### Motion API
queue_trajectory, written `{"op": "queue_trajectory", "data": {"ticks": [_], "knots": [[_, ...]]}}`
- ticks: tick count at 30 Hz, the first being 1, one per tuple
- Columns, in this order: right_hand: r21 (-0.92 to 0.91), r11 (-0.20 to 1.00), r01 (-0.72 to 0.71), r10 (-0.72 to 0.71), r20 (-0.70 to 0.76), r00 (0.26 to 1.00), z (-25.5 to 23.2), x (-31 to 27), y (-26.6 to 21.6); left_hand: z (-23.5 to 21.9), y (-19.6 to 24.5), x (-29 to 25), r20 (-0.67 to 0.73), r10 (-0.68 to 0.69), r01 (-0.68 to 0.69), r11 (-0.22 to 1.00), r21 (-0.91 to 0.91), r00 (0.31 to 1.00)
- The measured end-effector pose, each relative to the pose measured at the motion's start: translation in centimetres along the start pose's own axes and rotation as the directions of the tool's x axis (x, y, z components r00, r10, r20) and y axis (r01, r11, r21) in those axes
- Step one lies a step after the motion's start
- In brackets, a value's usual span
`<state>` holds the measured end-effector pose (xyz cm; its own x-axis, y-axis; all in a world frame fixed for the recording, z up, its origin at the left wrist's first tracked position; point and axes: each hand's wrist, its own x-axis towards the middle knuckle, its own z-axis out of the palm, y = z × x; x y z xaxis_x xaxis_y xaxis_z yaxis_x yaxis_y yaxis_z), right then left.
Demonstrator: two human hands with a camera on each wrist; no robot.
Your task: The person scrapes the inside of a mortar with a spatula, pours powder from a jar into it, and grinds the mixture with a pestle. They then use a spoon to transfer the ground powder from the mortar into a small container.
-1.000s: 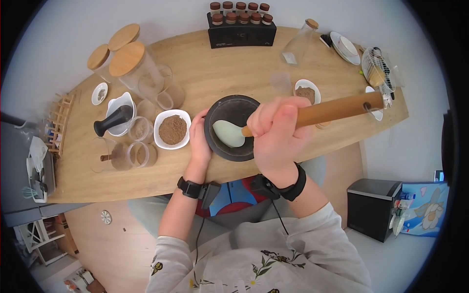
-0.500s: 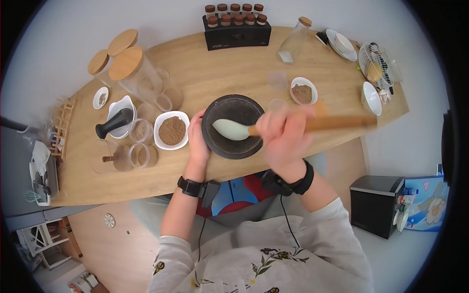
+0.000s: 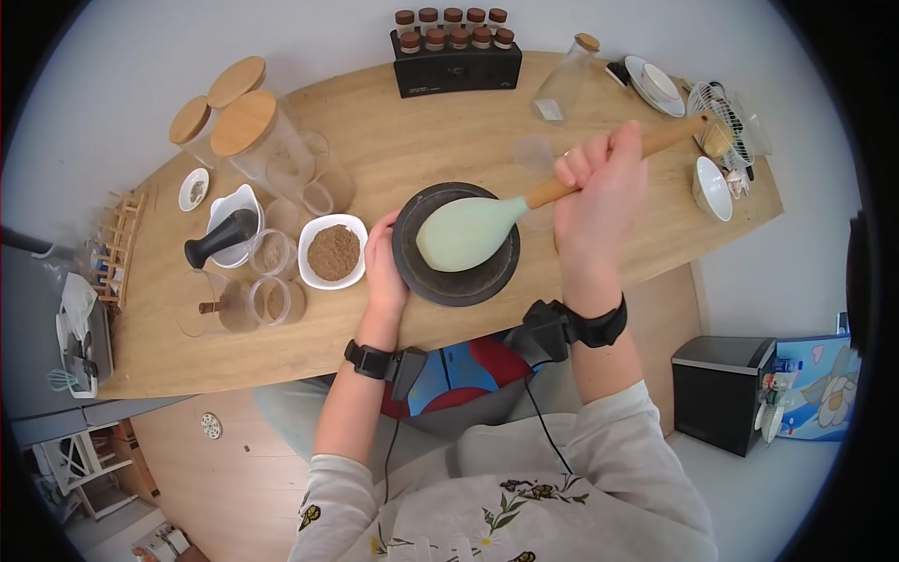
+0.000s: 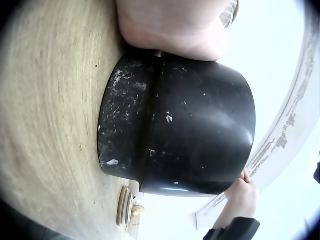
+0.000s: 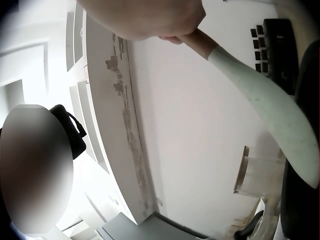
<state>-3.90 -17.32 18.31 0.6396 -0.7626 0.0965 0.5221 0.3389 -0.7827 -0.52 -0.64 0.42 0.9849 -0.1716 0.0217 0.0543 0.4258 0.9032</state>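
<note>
The fingers of the right hand [image 3: 601, 199] were wrapped round the wooden handle [image 3: 672, 137] of a pale green spatula [image 3: 464, 236], and the end of the handle jutted out past the fist towards the right. The left hand [image 3: 384, 267] lay against the outer wall of a dark bowl [image 3: 494, 265], touching it on its left side (how far those fingers bent round it I could not tell, since part of them was hidden). The bowl stood upright on the wooden table [image 3: 421, 122], near the edge closest to the person.

The spatula slanted down from the right hand, its broad head over the mouth of the bowl; whether it touched the inside I could not make out. Seen from the left wrist, the bowl's black side was marked with pale scuffs and specks.

Just beside the left hand sat a squarish white dish [image 3: 305, 260] of brown powder [image 3: 333, 253]. Left of that were several clear containers [image 3: 292, 304], and a black pestle [image 3: 223, 236] lay with one end in a white lipped bowl [image 3: 246, 194]. Tall canisters [image 3: 278, 150] with wooden lids stood farther back. A black rack [image 3: 457, 77] of brown-capped bottles was at the far edge, with a corked glass flask [image 3: 567, 80] to its right.
</note>
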Motion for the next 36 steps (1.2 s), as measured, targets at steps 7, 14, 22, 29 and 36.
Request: {"op": "queue_trajectory", "data": {"ticks": [7, 14, 22, 29, 36], "knots": [[0.031, 0.999, -0.012, 0.011, 0.032, 0.999, 0.8, -2.1, 1.4, 0.0, -0.1, 0.0, 0.0, 0.022, -0.022, 0.999, 0.047, 1.0], [0.036, 0.999, 0.027, -0.028, 0.036, 0.999, 0.3, -3.5, 1.7, 0.2, 0.2, -0.1, -0.023, 0.036, -0.035, 0.999, 0.038, 0.999], [-0.069, 0.968, 0.243, -0.218, 0.254, 0.942, 1.4, -5.1, 2.8, -0.2, -0.4, 0.1, 0.003, 0.047, -0.047, 0.992, 0.115, 0.999], [-0.215, 0.86, 0.462, -0.329, 0.457, 0.826, 0.7, -4.6, 4.8, -0.4, -0.7, 0.1, -0.003, -0.027, 0.027, 0.998, 0.048, 1.0], [-0.15, 0.869, 0.471, -0.324, 0.546, 0.772, 0.3, -4.2, 4.7, -0.3, -0.6, 0.1, 0.021, -0.006, 0.004, 0.992, 0.127, 1.0]]}}
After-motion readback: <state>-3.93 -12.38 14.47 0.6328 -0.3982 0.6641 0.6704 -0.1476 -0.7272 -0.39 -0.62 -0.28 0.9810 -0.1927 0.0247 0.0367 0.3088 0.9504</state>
